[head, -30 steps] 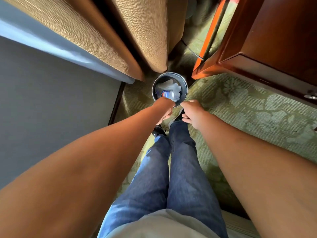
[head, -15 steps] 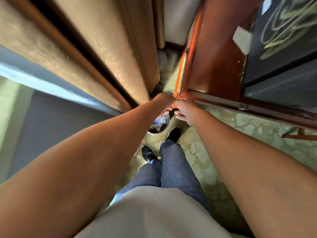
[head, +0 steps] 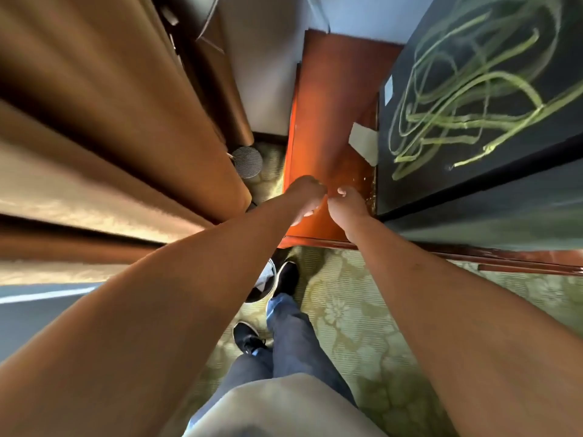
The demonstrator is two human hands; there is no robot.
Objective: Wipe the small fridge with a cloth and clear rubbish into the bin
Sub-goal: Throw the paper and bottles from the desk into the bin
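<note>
Both hands, left [head: 307, 197] and right [head: 347, 205], hover loosely curled, seemingly empty, over the cabinet [head: 328, 115]. The paper scrap [head: 364, 143] beside the fridge [head: 473, 89] looks light (pinch an edge); bin [head: 266, 285] below.

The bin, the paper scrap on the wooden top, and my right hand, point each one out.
bin [head: 270, 280]: head view, on the rim showing beside the left forearm.
paper scrap [head: 364, 141]: head view, on its flat middle.
right hand [head: 348, 205]: head view, on the back of the hand.
</note>
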